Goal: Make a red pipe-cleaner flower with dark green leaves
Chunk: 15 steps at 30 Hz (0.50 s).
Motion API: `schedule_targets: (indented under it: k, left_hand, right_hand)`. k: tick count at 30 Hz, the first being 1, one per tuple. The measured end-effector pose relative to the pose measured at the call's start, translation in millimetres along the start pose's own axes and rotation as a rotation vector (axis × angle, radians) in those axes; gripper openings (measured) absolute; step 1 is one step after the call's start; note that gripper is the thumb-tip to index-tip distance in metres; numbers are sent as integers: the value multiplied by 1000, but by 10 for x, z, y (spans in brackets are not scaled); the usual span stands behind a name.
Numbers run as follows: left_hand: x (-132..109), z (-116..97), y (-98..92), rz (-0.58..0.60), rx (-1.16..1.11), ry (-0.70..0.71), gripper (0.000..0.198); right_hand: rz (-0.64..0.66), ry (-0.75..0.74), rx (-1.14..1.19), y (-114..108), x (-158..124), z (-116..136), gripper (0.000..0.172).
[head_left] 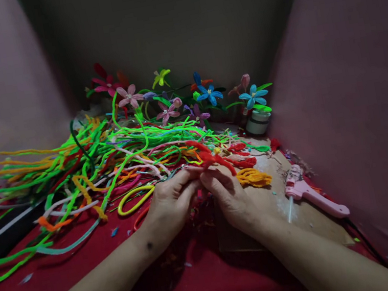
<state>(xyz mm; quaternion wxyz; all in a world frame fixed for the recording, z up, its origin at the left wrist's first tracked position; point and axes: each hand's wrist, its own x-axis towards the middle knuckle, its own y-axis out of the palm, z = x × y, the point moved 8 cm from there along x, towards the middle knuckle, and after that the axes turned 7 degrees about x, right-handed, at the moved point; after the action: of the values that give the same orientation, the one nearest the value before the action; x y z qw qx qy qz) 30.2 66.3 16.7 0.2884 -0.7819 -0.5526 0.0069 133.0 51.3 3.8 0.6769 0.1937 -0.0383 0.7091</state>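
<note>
Where two bare forearms reach in from the bottom edge, the left hand (168, 204) and right hand (230, 196) meet knuckle to knuckle over a table (209, 282) covered in red cloth. Each grip is closed to a pinch, thumb and fingertips of both hands nipping one red pipe cleaner (214, 158), which arches up and away from the fingers just above them. It looks as though the wire is being bent or twisted into shape at the point where the hands meet; any further bend would call for one hand to hold that point firm while the other turns the free length. Under and to the right of the right hand lies one sheet of brown cardboard (303, 221), and on it one pink glue gun (314, 195), lying flat and untouched, well apart from the hand. Just beyond the right hand sits one small orange coil (254, 177), with a few red coiled pieces (244, 159) behind it. Left of the left hand lies one yellow loop (134, 198). Further back and to the left spreads a loose pile of pipe cleaners (88, 158), mostly bright green with orange, pink and white, too tangled to count. At the far edge, against a dark wall, stands a row of about eight finished pipe-cleaner flowers (209, 93) in pink, red, yellow, purple and blue, beside one small white jar (257, 122).
</note>
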Motion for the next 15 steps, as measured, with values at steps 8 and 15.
schedule_targets:
  k: [8, 15]
  left_hand:
    - [-42, 154, 215, 286, -661, -423, 11]
    - [-83, 143, 314, 491, -863, -445, 9]
  right_hand:
    - [34, 95, 239, -1, 19, -159, 20]
    - [19, 184, 393, 44, 15, -193, 12]
